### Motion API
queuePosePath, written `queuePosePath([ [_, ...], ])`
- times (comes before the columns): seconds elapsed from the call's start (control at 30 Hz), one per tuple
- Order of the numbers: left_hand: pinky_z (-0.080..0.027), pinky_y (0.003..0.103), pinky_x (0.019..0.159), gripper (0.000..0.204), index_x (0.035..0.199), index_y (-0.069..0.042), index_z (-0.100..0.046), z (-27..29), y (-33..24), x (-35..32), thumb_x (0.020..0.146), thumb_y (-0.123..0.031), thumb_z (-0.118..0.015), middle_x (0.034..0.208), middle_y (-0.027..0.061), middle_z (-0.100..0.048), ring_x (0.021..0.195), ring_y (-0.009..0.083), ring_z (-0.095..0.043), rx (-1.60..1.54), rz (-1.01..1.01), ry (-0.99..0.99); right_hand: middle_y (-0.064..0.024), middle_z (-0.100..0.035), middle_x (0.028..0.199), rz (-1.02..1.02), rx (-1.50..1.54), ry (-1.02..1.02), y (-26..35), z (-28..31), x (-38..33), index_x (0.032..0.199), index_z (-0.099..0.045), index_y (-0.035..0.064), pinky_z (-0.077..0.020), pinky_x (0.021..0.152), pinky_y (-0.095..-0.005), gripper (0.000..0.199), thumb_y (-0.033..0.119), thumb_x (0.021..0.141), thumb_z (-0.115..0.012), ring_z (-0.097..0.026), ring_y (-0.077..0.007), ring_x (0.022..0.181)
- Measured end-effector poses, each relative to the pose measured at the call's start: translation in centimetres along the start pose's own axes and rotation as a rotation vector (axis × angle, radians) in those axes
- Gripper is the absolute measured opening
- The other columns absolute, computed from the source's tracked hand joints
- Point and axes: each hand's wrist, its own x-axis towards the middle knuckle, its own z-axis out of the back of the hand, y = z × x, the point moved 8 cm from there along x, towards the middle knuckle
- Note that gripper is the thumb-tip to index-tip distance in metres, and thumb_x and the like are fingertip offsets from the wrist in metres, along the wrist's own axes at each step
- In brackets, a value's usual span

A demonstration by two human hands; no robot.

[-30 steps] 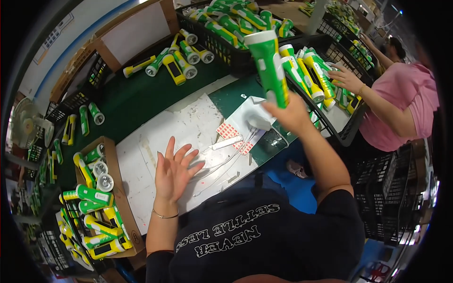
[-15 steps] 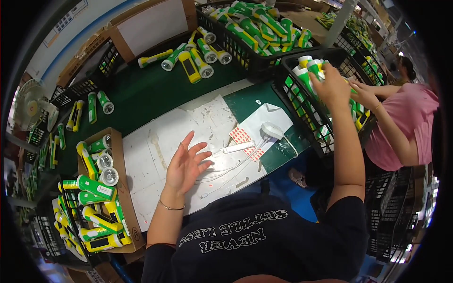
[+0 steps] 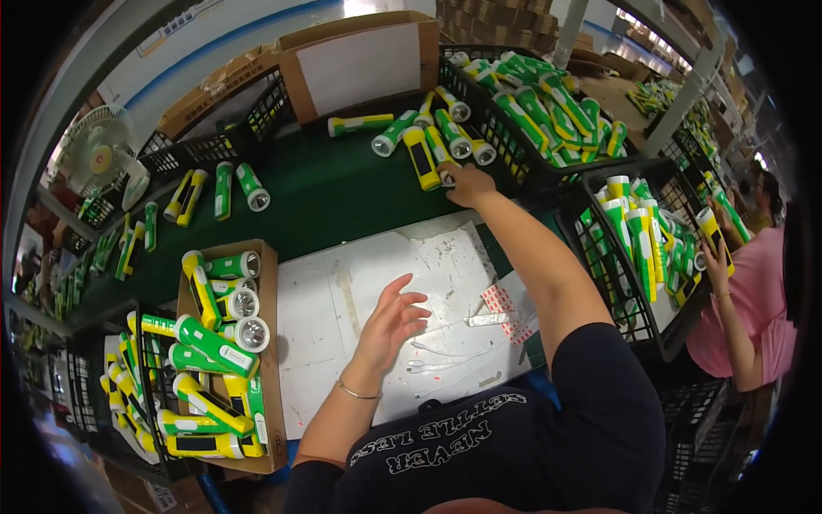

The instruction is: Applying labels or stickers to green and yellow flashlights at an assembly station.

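Observation:
My right hand [image 3: 471, 184] reaches across to the far side of the green worktop, fingers closed round the lens end of a green-and-yellow flashlight [image 3: 438, 147]. Beside that one lies another flashlight [image 3: 420, 159] with a dark panel, and several more are clustered just behind. My left hand [image 3: 392, 324] hovers over the white board [image 3: 317, 343], fingers apart, with nothing in it. Below and right of it lie white cables [image 3: 445, 364] and a red-and-white sheet [image 3: 499, 301].
A cardboard box [image 3: 271, 360] of flashlights stands at left. Black crates [image 3: 479, 90] of flashlights stand at the back right, and another crate [image 3: 638, 317] is at right. Beside it, a person in pink [image 3: 745, 300] holds a flashlight [image 3: 712, 231]. Several flashlights [image 3: 223, 190] lie at back left.
My right hand has moved from the right crate to the flashlights on the worktop. My left hand stays open over the board. The view has shifted. The other person now holds up a flashlight.

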Motion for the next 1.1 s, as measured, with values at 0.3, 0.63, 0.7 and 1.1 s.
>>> queuePosePath([
  [0.3,-0.037,0.036,0.097,0.05,0.126,-0.004,-0.044,-0.4,-6.0,-1.1,0.082,-0.02,-0.06,0.123,0.0127,-0.045,0.117,0.0242,-0.043,1.081,-0.491,-0.357,-0.0086,-0.063,0.094,0.471,0.501,-0.138,4.0,11.2,-12.6,0.121,-0.05,0.0177,-0.0479,0.072,-0.032,0.051,0.024,0.074,-0.068,-0.062,-0.0215,0.082],
  [0.63,-0.054,0.037,0.072,0.05,0.12,0.002,-0.044,-2.1,1.7,-0.4,0.094,-0.041,-0.041,0.104,0.0188,-0.058,0.092,0.0253,-0.061,-0.131,0.14,0.272,-0.0042,-0.058,0.09,0.518,0.861,0.344,10.0,3.5,-17.5,0.129,-0.048,0.0127,-0.0446,0.069,-0.0263,0.047,0.026,0.085,-0.059,-0.053,-0.0118,0.079],
  [0.7,-0.054,0.037,0.071,0.047,0.118,0.002,-0.046,0.0,1.2,-0.1,0.095,-0.038,-0.041,0.1,0.0174,-0.059,0.086,0.0239,-0.062,-0.136,0.115,-0.098,-0.0042,-0.056,0.074,0.419,0.644,0.12,8.9,3.6,-18.0,0.126,-0.05,0.0144,-0.0441,0.066,-0.0282,0.049,0.032,0.082,-0.063,-0.054,-0.014,0.069],
  [1.1,-0.055,0.031,0.065,0.037,0.117,-0.002,-0.042,0.1,-0.2,0.1,0.095,-0.031,-0.044,0.096,0.0161,-0.059,0.078,0.0203,-0.061,0.009,0.023,-0.159,0.0055,-0.048,0.065,0.252,1.126,0.393,6.2,-2.2,-21.5,0.104,-0.059,0.0044,-0.0347,0.054,-0.0202,0.025,0.02,0.086,-0.062,-0.043,-0.0026,0.061],
])
